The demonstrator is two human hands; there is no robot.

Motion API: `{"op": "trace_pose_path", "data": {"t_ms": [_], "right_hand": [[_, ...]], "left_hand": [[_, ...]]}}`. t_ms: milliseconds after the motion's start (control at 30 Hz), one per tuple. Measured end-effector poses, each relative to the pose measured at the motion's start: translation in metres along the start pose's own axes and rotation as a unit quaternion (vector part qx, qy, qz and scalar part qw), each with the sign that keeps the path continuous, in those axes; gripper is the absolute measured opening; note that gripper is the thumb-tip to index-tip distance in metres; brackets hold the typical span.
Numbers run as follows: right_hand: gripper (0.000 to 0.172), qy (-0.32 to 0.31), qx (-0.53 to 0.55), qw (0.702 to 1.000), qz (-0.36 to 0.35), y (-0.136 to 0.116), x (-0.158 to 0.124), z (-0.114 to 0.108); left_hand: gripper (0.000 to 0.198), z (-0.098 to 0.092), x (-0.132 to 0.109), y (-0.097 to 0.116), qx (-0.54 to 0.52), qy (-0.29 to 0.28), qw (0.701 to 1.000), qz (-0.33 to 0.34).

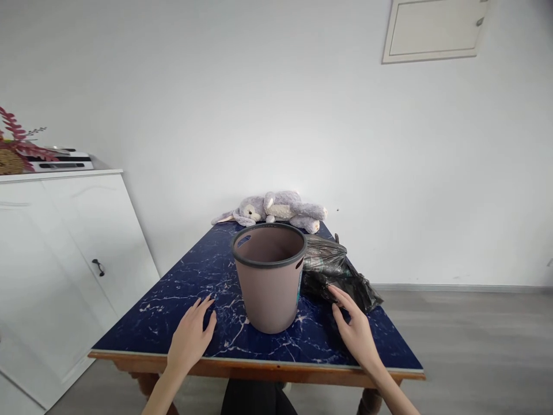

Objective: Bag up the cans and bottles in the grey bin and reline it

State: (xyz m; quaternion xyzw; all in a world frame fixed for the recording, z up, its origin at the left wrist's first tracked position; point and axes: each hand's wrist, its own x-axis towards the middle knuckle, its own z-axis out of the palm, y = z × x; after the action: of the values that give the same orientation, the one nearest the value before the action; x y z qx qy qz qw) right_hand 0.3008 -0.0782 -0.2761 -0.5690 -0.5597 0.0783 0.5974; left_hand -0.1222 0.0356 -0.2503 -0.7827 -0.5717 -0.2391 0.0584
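A brownish-mauve trash can point(268, 294) with a dark rim and cut-out handles stands upright on the blue marbled table point(173, 311). To its left, my left hand point(192, 334) is open near the tabletop, fingers stretched forward and holding nothing. My right hand point(355, 328) is on the other side, fingers apart, close to the edge of a black plastic bag point(341, 288); whether the fingertips touch it I cannot tell. Behind this bag, partly hidden by the can, lies a filled dark translucent plastic bag point(325, 253).
A grey plush rabbit point(280, 207) lies on its side at the table's far end, by the white wall. On the left stands a white cabinet point(78, 242) bearing a white device point(64, 161) and a woven basket point(11, 162) with red leaves.
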Motion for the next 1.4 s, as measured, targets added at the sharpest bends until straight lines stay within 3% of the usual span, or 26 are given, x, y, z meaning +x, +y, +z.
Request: {"op": "trace_pose_path", "data": {"t_ms": [300, 600, 1167, 1400], "right_hand": [[0.047, -0.002, 0.07, 0.996, 0.054, -0.05, 0.0, -0.023], [0.053, 0.071, 0.162, 0.978, 0.107, -0.11, 0.03, -0.069], [0.067, 0.058, 0.165, 0.971, 0.166, -0.109, 0.017, -0.079], [0.075, 0.103, 0.188, 0.958, 0.191, -0.118, 0.018, -0.096]], "left_hand": [[0.061, -0.002, -0.001, 0.001, 0.005, -0.012, 1.0, -0.005], [0.06, -0.002, -0.002, 0.0, -0.005, -0.002, 1.0, -0.008], [0.059, -0.004, -0.005, 0.003, -0.014, -0.004, 1.0, -0.016], [0.061, -0.002, -0.003, 0.003, -0.009, -0.011, 1.0, -0.007]]}}
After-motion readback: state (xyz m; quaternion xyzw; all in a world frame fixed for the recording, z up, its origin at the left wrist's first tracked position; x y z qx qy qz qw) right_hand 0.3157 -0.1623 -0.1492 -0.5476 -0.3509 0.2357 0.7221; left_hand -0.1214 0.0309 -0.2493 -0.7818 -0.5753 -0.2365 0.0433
